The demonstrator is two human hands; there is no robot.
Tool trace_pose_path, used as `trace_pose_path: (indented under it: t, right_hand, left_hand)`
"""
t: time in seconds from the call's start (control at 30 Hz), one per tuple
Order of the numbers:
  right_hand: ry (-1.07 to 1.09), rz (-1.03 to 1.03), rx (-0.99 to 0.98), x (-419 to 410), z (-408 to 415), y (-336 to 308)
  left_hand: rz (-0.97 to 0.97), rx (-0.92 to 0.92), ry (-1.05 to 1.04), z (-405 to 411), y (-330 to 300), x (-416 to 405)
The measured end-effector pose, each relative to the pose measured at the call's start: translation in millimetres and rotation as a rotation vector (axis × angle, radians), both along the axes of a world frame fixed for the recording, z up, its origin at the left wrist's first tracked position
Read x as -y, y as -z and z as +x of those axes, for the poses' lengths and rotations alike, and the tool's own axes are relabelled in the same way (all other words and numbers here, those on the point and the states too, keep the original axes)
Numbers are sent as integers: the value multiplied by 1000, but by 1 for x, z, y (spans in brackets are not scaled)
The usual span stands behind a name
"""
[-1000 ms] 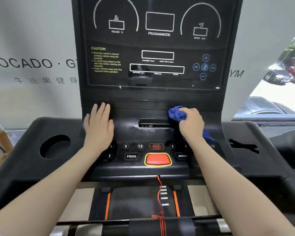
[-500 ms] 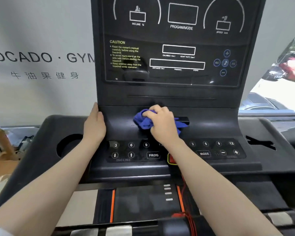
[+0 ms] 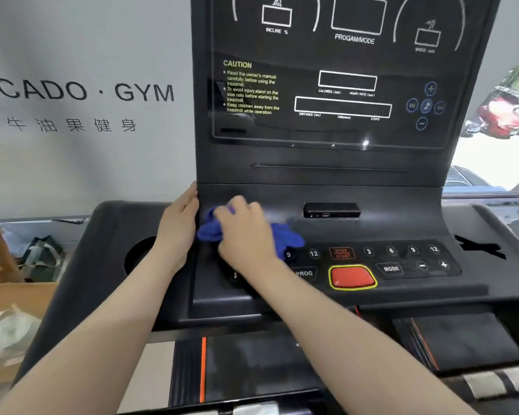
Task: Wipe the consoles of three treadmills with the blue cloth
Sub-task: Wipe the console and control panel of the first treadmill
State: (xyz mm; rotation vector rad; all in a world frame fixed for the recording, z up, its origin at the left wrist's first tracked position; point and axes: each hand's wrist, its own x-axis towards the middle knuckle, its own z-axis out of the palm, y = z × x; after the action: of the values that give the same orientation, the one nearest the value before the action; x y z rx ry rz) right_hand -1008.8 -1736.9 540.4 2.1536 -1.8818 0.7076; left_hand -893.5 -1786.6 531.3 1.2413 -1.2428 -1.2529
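Head view: we are mid-wipe on the black plastic treadmill console (image 3: 327, 175) at frame centre. Our left hand (image 3: 177, 229) rests flat against its edge; our right hand (image 3: 243, 232) clutches the bunched blue cloth (image 3: 285, 236), with the buttons likely next.

I see the blue cloth (image 3: 285, 238) bunched up on the left part of the black treadmill console (image 3: 327, 175), just above its number buttons, partly covered

Grey lettered wall (image 3: 81, 163); bright window (image 3: 498, 151) at right.
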Motion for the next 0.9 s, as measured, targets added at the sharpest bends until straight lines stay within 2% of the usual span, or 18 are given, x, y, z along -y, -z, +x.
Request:
trace_pose_path:
  t: [0.1, 0.17, 0.27, 0.4, 0.43, 0.5, 0.6, 0.67, 0.77, 0.83, 0.9]
  right_hand:
    - [-154, 189, -28, 6, 25, -6]
    - [-187, 180, -33, 12, 9, -15]
    - [4, -59, -65, 19, -34, -20]
    - [242, -95, -86, 22, -50, -20]
    - [268, -107, -81, 21, -44, -18]
    - [226, -69, -93, 13, -26, -17]
    - [24, 200, -122, 5, -5, -19]
    - [-60, 296, -116, 0, 6, -19]
    - [-153, 328, -129, -8, 15, -20]
    - [-153, 355, -159, -10, 8, -23]
    - [-84, 326, -176, -12, -6, -25]
  left_hand:
    - [170, -110, 42, 9, 2, 5]
    - [160, -87, 86, 12, 4, 5]
    - [-12, 101, 130, 15, 12, 2]
    - [-84, 279, 185, 14, 8, -3]
    - [-71, 268, 174, 13, 8, -3]
    - [-14, 124, 137, 10, 5, -3]
    - [87, -127, 58, 6, -1, -1]
    - [130, -144, -3, 5, -3, 0]
    - [178, -126, -24, 4, -8, -2]
    - [128, 1, -11, 3, -7, -2]
    - [-6, 299, 21, 2, -7, -7]
